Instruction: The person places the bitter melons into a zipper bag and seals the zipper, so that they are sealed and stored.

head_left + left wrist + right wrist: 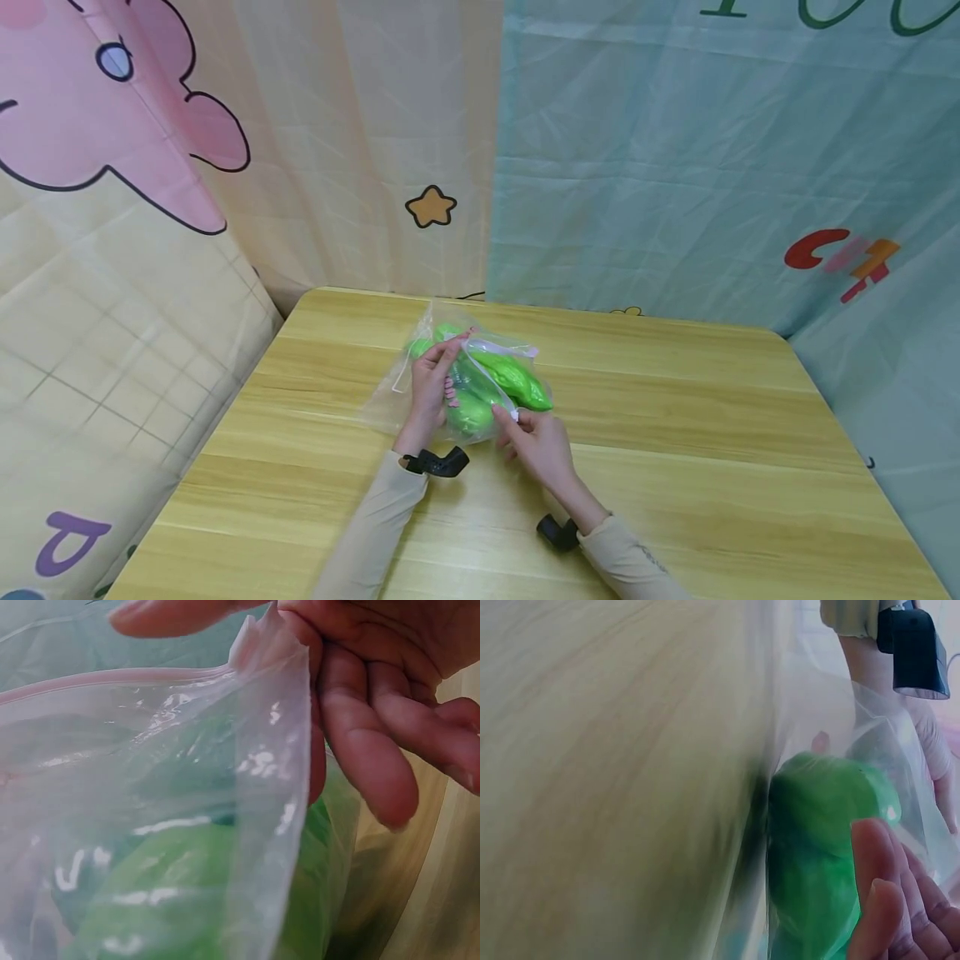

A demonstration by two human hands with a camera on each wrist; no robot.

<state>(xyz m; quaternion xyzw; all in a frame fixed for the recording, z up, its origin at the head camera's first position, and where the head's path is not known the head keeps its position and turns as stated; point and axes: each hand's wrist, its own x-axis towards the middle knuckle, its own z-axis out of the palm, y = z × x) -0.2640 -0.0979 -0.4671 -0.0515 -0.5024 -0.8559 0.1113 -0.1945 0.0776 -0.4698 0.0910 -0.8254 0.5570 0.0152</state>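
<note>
A clear zip bag (397, 404) with a pale zip strip lies on the table, holding several green items. Among them are a long, glossy, bumpy one (517, 382) and a rounder one (470, 414); their exact kind is blurred by the plastic. My left hand (431, 385) pinches the bag's zip edge near its top, and in the left wrist view the other fingers (367, 769) spread behind the plastic. At the near right end of the zip, my right hand (545, 450) pinches the strip by a small white piece (514, 414). Green shapes (832, 802) show beside its fingers.
The wood-grain table (675, 467) has its back edge against hanging printed cloths (645, 167). Another cloth (112, 358) hangs along the left side. A black wrist camera (444, 462) sits on the left wrist and another black camera (557, 533) on the right.
</note>
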